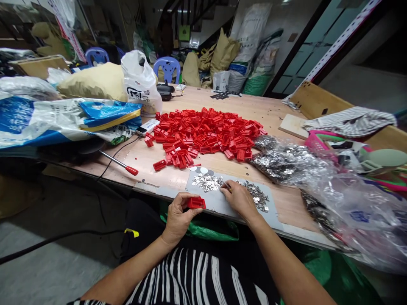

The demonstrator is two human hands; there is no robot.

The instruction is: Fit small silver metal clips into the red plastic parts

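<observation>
Gripping a small red box (pixel 197 203) at its two o'clock, the left hand (pixel 177 217) sits at the grey mat's (pixel 219 201) eight o'clock. The right hand (pixel 239 199) pinches something thin and unclear; metal bits (pixel 207 182) lie at its ten, more pieces (pixel 259 197) at three.

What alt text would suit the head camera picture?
A person's left hand holds a red part; the right hand is between two piles of small metal pieces on a grey mat. Similar red parts lie heaped beyond.
</observation>
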